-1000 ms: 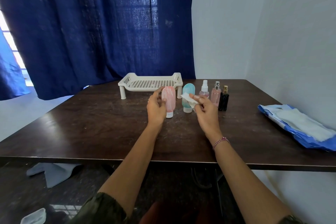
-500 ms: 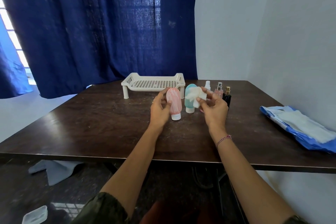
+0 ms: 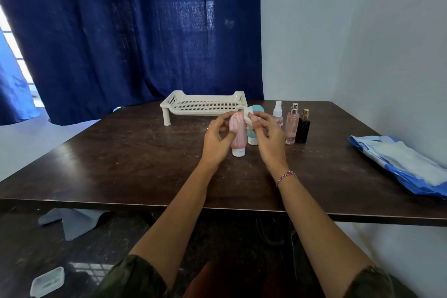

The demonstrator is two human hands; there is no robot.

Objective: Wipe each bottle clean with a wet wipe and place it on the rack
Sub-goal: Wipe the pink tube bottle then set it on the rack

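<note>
Head: left hand (image 3: 215,141) holds bottle (image 3: 238,133), right hand (image 3: 269,141) wipe (image 3: 248,115).

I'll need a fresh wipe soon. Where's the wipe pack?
In the head view, the wipe pack lies at the right edge of the table, right of the black bottle and apart from it.

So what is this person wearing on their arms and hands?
Both forearms are bare. The left hand has a thin ring on one finger. The right wrist carries a slim pinkish bracelet, beaded or braided; which is too small to tell. At the bottom edge are dark olive-green sleeves, the left sleeve and the right sleeve, ending near the elbows. No gloves or watch show.
</note>
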